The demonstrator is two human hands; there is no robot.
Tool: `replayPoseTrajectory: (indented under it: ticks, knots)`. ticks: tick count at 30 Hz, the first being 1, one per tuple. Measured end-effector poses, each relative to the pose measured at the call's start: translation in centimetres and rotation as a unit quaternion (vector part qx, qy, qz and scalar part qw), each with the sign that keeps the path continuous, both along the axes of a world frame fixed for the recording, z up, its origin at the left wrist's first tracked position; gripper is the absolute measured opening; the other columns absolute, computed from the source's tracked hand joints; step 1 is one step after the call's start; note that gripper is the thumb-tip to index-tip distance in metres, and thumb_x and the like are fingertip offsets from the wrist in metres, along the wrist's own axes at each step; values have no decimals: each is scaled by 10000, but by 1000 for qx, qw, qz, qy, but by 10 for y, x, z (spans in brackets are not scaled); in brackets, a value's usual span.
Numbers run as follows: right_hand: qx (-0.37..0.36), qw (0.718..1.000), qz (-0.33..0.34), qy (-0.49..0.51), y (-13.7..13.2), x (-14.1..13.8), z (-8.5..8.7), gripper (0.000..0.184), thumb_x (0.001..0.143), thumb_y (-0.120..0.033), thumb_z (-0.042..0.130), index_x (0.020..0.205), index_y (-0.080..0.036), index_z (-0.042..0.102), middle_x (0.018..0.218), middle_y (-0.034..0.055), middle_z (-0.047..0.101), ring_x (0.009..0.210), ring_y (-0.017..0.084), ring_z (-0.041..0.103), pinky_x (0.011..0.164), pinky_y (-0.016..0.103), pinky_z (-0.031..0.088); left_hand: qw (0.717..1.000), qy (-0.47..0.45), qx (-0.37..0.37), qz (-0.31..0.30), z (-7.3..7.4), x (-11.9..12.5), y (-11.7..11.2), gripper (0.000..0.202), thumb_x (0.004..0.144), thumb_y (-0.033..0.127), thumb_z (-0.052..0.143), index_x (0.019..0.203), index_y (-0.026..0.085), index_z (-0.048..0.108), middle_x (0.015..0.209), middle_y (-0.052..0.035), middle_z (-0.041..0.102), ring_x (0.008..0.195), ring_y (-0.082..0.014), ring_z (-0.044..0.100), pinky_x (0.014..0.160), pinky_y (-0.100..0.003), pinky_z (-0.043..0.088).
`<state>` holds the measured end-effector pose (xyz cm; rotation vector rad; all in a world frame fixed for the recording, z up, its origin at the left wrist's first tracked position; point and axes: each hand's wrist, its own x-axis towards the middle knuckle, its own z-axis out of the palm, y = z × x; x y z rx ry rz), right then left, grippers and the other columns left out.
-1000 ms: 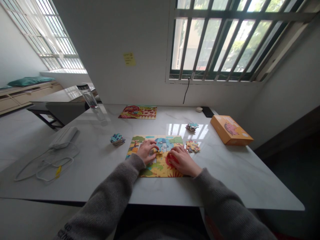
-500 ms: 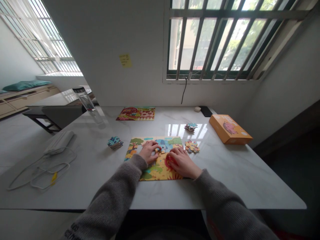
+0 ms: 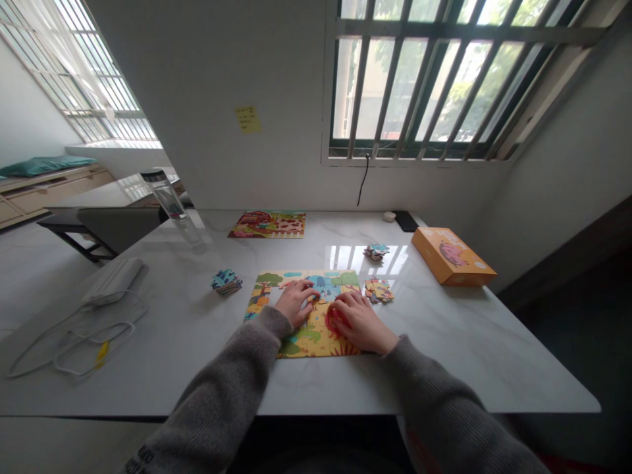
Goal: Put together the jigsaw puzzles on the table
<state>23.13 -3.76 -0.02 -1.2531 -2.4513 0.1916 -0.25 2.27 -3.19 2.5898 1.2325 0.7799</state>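
A mostly assembled jigsaw puzzle with animals, trees and a yellow ground lies flat on the table in front of me. My left hand rests over its middle, fingers bent and apart, the thumb and index finger touching the surface; I see no loose piece between them. On the right part of the puzzle, over a round red shape, lies my right hand. Its fingers are curved and the thumb is apart from them. Just right of the puzzle sits a small pile of yellowish puzzle pieces. Both palms hide part of the picture.
Stacks of blue pieces stand left and back right. A farm picture puzzle lies behind. An orange box and black phone are at right; a bottle and white power strip with cable at left.
The left thumb and fingers have shifted slightly on the puzzle. My right hand stays in place. The view has moved a little.
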Motion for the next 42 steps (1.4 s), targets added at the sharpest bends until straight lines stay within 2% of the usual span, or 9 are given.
replayPoseTrajectory:
  ticks: [9,13,16,23,25,28,32,37,42]
  knots:
    - [5,1000,-2,-2,0,-1,-1,159,938,-272,568,1090,-244,604,1151,87,612,1119,276,500,1003,451,408,997,45,28,-52,7,5,-8,306,926,219,550,1205,232,675,1263,-90,641,1164,-272,545,1068,-492,432]
    - [8,1000,-1,0,0,0,-2,164,931,-265,573,1091,-248,603,1150,89,612,1116,278,500,1003,455,410,996,59,42,-49,4,6,-10,306,947,275,540,1214,292,689,1264,-89,629,1165,-280,543,1063,-503,424]
    - [7,1000,-1,2,0,0,-2,163,929,-269,577,1089,-250,607,1149,89,612,1115,277,502,1000,453,414,996,51,43,-51,4,4,-10,303,939,288,553,1210,281,689,1269,-86,630,1172,-278,540,1065,-494,421]
    - [-2,998,33,55,2,5,2,218,939,-230,548,1145,-250,619,1154,85,624,1132,263,516,1023,452,415,998,3,58,6,18,-10,-11,230,918,243,546,1093,232,695,1122,-70,688,1119,-265,563,1004,-456,436]
    - [0,995,32,95,9,16,7,255,941,-209,526,1175,-252,617,1180,87,624,1141,257,526,1021,446,423,998,-5,60,13,20,-13,-12,205,913,233,541,1044,232,700,1080,-67,693,1098,-262,575,983,-448,439]
    - [29,990,-42,133,22,48,12,267,950,-218,483,1172,-239,631,1172,104,632,1132,276,539,996,467,437,998,-8,57,7,20,-13,-12,188,901,212,542,999,229,701,1054,-67,694,1088,-265,584,964,-449,439]
    - [43,987,-121,99,36,100,5,338,916,-294,527,1239,-237,609,1246,119,613,1192,317,514,1037,520,404,998,-4,57,-4,18,-13,-12,176,896,200,540,977,234,693,1025,-61,697,1086,-266,590,949,-448,441]
    - [-33,991,-121,41,41,136,-11,476,839,-342,618,1297,-225,568,1355,139,559,1251,322,507,1044,497,421,998,-14,61,-16,17,-12,-12,185,900,192,520,966,232,689,992,-56,694,1062,-251,598,982,-445,436]
    - [-57,993,-95,46,43,141,-13,276,856,-315,600,1117,-231,634,1189,103,636,1128,284,576,998,460,454,998,-8,53,-26,17,-12,-11,183,889,191,527,962,227,691,979,-57,690,1018,-240,607,1011,-438,439]
